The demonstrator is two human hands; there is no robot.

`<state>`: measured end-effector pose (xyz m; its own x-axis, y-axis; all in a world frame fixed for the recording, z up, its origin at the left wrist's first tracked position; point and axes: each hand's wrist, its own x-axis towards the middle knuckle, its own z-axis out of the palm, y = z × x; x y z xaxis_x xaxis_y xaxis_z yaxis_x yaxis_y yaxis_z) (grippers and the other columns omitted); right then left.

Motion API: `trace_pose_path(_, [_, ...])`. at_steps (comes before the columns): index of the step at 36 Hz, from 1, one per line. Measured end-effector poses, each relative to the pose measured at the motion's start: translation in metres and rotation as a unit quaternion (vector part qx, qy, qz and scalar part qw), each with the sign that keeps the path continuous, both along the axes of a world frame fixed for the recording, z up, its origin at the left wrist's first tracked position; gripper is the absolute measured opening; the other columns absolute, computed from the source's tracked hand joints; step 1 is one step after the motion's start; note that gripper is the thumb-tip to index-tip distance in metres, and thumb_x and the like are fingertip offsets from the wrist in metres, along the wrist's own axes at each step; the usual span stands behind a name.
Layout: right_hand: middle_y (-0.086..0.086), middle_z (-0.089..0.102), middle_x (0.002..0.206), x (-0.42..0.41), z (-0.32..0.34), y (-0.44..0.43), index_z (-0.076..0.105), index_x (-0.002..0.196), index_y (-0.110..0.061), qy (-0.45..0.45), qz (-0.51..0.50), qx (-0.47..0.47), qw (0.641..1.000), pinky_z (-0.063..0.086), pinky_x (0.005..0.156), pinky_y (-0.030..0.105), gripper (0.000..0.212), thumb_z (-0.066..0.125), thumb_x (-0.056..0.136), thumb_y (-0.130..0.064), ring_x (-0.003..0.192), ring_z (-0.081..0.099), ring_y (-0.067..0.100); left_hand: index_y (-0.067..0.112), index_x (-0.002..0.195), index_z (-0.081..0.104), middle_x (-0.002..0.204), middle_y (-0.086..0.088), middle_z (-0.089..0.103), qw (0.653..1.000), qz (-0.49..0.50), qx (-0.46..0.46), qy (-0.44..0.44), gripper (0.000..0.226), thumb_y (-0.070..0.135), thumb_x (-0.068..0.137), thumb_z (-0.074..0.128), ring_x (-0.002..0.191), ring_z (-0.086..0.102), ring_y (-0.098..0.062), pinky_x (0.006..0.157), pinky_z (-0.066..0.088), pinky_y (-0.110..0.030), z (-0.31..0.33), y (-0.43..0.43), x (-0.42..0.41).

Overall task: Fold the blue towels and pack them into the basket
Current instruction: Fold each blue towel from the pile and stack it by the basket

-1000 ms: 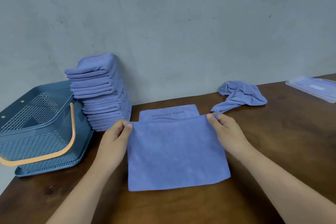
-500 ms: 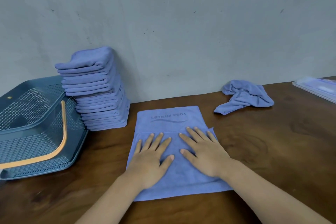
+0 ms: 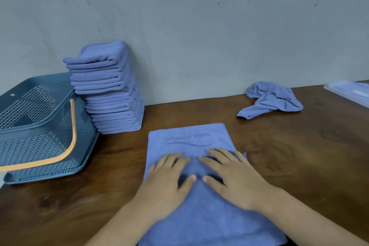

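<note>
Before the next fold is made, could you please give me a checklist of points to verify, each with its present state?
1. Both hands flat on the towel: ok. The left hand and the right hand press the towel with straight fingers.
2. Edges of the fold aligned: not ok. A corner pokes out on the right side.
3. Near edge of the towel: cannot tell; it runs out of the picture.
4. Basket ready to receive: ok. No towel is seen inside.
5. Stack of folded towels steady: cannot tell. It is tall and its layers are stepped.
6. Crumpled towel folded: not ok.
</note>
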<state>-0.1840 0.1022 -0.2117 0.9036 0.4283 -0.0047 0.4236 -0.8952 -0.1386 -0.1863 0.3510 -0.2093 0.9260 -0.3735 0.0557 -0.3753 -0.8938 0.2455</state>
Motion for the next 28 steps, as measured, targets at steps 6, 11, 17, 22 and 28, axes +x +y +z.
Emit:
trace_pose_path(6, [-0.018,0.006,0.175,0.066,-0.003,-0.001,0.022,0.164,-0.050,0.036,0.048,0.025,0.998,0.000,0.131,0.036,0.062,0.028,0.106,-0.070,0.162,-0.003,0.005,0.046,0.166,0.016,0.176,0.016,0.006,0.998,0.019,0.054,0.039,0.073,0.078,0.101,0.026,0.163,-0.005,-0.013,0.132,0.000,-0.044,-0.005,0.016,0.064])
trace_pose_path(11, [-0.020,-0.006,0.175,0.100,-0.004,-0.028,0.010,0.164,-0.055,0.059,-0.009,0.015,0.998,-0.003,0.131,0.038,0.071,0.030,0.100,-0.079,0.160,-0.012,0.002,0.054,0.164,-0.002,0.174,0.020,-0.015,0.993,0.063,0.049,0.084,0.089,0.095,0.088,0.017,0.160,-0.019,-0.007,0.131,-0.005,-0.050,-0.007,0.042,0.085])
trace_pose_path(17, [-0.026,-0.012,0.172,0.110,-0.015,-0.051,0.007,0.163,-0.056,0.058,-0.092,0.058,0.992,-0.002,0.132,0.039,0.078,0.023,0.093,-0.088,0.158,-0.012,-0.002,0.051,0.165,-0.002,0.174,0.020,-0.018,0.994,0.083,0.035,0.062,0.091,0.095,0.088,0.017,0.157,-0.023,0.001,0.132,-0.007,-0.046,-0.015,0.058,0.090])
trace_pose_path(22, [-0.038,-0.010,0.168,0.109,-0.013,-0.052,0.000,0.164,-0.054,0.031,-0.086,0.082,0.992,0.002,0.132,0.043,0.076,0.025,0.098,-0.082,0.158,-0.014,-0.004,0.048,0.167,0.004,0.173,0.025,-0.014,0.994,0.102,0.003,0.047,0.093,0.093,0.088,0.024,0.157,-0.020,0.004,0.132,-0.004,-0.042,-0.014,0.061,0.094])
trace_pose_path(28, [-0.038,-0.005,0.168,0.112,-0.012,-0.052,0.007,0.165,-0.052,0.053,-0.105,0.054,0.992,-0.001,0.131,0.046,0.073,0.020,0.099,-0.079,0.160,-0.009,0.001,0.046,0.167,-0.005,0.172,0.020,-0.020,0.991,0.107,0.032,0.071,0.098,0.097,0.085,0.014,0.157,-0.020,0.000,0.132,-0.006,-0.046,-0.015,0.061,0.097])
